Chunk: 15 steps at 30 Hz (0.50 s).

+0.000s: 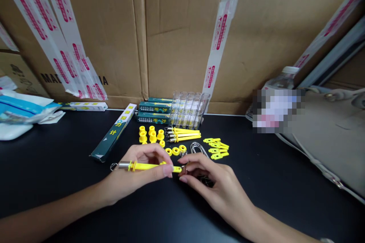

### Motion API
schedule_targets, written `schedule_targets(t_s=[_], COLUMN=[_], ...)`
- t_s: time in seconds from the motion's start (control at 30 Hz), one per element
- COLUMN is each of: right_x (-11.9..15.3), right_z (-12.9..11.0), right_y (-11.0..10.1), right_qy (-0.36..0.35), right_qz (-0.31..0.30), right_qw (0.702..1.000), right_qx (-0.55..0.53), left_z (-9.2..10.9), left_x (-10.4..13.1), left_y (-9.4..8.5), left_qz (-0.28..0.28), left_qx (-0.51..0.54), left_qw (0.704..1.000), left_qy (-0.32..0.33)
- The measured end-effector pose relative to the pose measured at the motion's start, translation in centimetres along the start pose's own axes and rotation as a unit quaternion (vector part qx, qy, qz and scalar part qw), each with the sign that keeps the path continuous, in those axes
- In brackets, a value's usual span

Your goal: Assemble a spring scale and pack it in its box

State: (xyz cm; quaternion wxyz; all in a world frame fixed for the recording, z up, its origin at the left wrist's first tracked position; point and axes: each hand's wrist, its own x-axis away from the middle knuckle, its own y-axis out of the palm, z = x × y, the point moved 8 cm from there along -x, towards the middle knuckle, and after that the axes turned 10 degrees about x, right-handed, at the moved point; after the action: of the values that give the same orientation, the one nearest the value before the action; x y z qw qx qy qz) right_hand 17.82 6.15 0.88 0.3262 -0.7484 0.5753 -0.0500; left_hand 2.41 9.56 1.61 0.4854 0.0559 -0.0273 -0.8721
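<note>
My left hand point(142, 163) is closed round a yellow spring-scale rod point(142, 166), held nearly level above the table. A silvery cap with a wire ring point(114, 166) sits at its left end. The rod's flat, holed tip sticks out to the right past my thumb. At that tip, my right hand point(208, 182) pinches a small wire hook point(184, 168), mostly hidden by the fingers. Just behind the hands lie yellow rings point(175, 151), flanged yellow caps point(153, 136), assembled yellow rods point(185, 134), metal wire hooks point(199, 148) and flat yellow tabs point(219, 150).
Clear plastic tubes point(188, 110) stand beside stacked dark-green boxes point(154, 112). Another long box point(114, 133) lies to the left. Large cardboard point(176, 38) walls the back. A plastic bottle point(288, 78) and beige bag point(327, 133) are right; a blue-white packet point(25, 106) is left.
</note>
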Motion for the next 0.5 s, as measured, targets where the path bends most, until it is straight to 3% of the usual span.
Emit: schedule_targets(t_s=[0.27,0.5], right_x=[0.1,-0.1], right_z=[0.3,0.7], right_y=[-0.1,-1.4], right_qy=[0.011,0.033], right_qz=[0.004,0.07], right_qw=[1.0,0.996], right_qx=[0.003,-0.052], left_z=[-0.1,-0.1], left_x=[0.0,-0.3], left_y=[-0.7,-0.8], left_qz=[0.021,0.023], left_qx=[-0.008,-0.025], left_qw=[1.0,0.999], left_qy=[0.009,0.011])
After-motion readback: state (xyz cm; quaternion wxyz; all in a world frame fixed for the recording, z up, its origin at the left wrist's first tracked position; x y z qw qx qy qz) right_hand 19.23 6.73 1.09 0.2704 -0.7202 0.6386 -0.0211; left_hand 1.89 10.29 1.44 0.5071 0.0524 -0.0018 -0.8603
